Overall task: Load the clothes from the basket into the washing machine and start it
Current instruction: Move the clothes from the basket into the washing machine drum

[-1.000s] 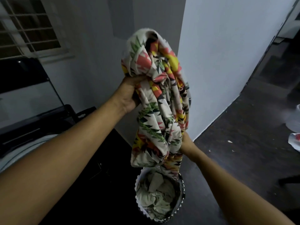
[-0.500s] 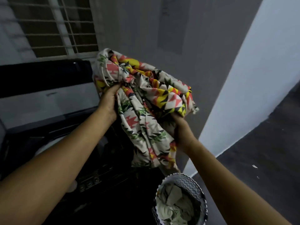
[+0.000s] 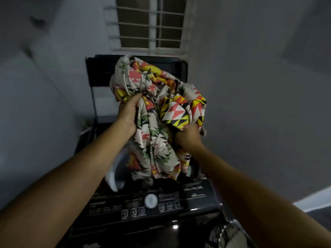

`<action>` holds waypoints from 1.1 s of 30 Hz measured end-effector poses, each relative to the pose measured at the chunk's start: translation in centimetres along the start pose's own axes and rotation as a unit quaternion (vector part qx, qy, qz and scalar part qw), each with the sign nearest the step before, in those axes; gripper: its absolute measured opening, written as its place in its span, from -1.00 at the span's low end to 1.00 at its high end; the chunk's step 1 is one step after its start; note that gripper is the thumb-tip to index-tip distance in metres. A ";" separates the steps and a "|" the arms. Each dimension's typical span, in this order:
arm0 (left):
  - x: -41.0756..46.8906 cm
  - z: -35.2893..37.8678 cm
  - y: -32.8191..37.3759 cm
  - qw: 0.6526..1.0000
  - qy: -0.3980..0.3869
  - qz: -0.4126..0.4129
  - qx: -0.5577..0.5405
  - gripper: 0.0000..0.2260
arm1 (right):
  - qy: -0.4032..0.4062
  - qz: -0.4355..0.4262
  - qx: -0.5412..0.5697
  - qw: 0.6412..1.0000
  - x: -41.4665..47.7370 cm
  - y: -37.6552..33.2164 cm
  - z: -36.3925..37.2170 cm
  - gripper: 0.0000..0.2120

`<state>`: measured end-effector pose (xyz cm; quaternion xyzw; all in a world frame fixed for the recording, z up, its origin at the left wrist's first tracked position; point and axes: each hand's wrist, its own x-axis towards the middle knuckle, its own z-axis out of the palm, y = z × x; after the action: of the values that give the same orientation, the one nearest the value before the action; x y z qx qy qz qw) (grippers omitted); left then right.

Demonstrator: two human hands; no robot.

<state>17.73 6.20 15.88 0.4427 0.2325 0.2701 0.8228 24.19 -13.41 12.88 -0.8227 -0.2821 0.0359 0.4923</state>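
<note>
At left of the bundle, the left hand is clenched on an upper fold of the cloth, fingers buried in the fabric. Behind it the lid stands raised against the wall under the window.

Centre: the cloth, a patterned piece in cream, red, yellow and green, is held bunched over the washer. Its lower end hangs down into, or just above, the open top; which of the two cannot be told, since the cloth hides the opening. A pale shape at the left edge of the opening may be drum rim or laundry; not determinable. The control panel faces the person, with a dial between two rows of buttons, none being touched.

Right of centre: the right hand grasps the cloth lower down, on its right side, fingers curled into it.

Lower right: the basket sits beside the washer, blurred, with pale clothes apparently in it.

Assessment: loading is in hand; this piece is at the point of being dropped in. The next move calls for lowering the bundle, letting go with both hands, and seeing that no fabric drapes over the rim. More clothes remain, so starting the washer is some way off.
</note>
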 end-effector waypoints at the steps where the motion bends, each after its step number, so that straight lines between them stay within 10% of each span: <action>1: 0.6 -1.8 -0.2 1.000 0.014 -0.012 0.015 -0.60 | -0.013 -0.015 -0.010 1.000 0.7 0.4 1.5 -0.51; 8: 4.2 -12.3 -6.7 0.968 0.061 -0.114 0.217 -0.15 | -0.217 -0.059 -0.142 0.964 2.1 6.5 9.9 -0.47; 18: 7.2 -18.4 -15.9 0.792 -0.104 -0.259 0.543 -0.48 | -0.339 0.117 -0.211 0.909 2.1 14.6 13.9 -0.55; 22: 9.0 -19.2 -17.7 0.744 -0.096 -0.311 0.583 -0.65 | -0.329 0.119 -0.231 0.908 3.8 16.4 15.6 -0.26; 30: 12.3 -19.4 -21.3 0.772 -0.201 -0.208 0.567 -0.48 | -0.308 0.268 -0.133 0.903 4.3 20.2 20.9 0.11; 33: 13.7 -21.1 -23.5 0.658 -0.173 -0.180 0.710 -0.39 | -0.288 0.379 -0.157 0.865 4.1 22.2 22.4 -0.06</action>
<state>20.46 16.99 -16.75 0.8807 0.2821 -0.2119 0.3161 29.65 -1.59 -16.17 -0.8858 -0.0798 0.4102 0.2018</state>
